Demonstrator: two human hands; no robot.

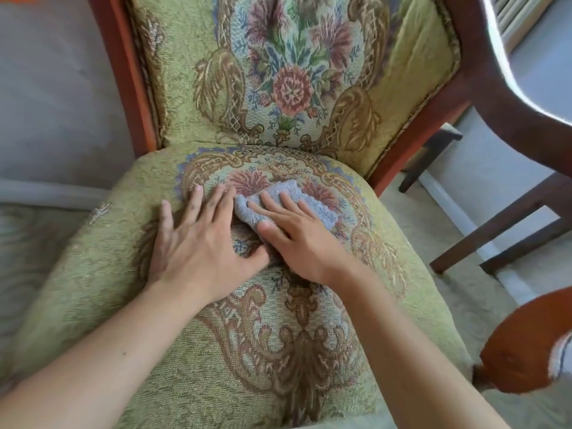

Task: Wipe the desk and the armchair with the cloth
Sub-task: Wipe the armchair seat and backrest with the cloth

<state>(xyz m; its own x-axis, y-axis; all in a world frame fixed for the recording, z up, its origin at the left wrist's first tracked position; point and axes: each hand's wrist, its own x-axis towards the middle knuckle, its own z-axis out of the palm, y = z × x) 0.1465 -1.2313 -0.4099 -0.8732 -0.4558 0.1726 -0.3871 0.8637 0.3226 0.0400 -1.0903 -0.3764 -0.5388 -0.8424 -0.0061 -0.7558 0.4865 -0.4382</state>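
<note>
A bunched blue-grey cloth (286, 202) lies on the floral armchair (309, 320) seat (green tapestry, wooden frame).

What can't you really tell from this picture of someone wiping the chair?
- Desk: not in the head view, so its state is unknown.
- Cloth: the right hand covers its near part, so its full size is hidden.
- Armchair: the backrest top and seat front are cut off by the picture's edges.
- Seat under the left hand: hidden by the palm.
- Dust or stains: too fine to see on the patterned fabric.
</note>
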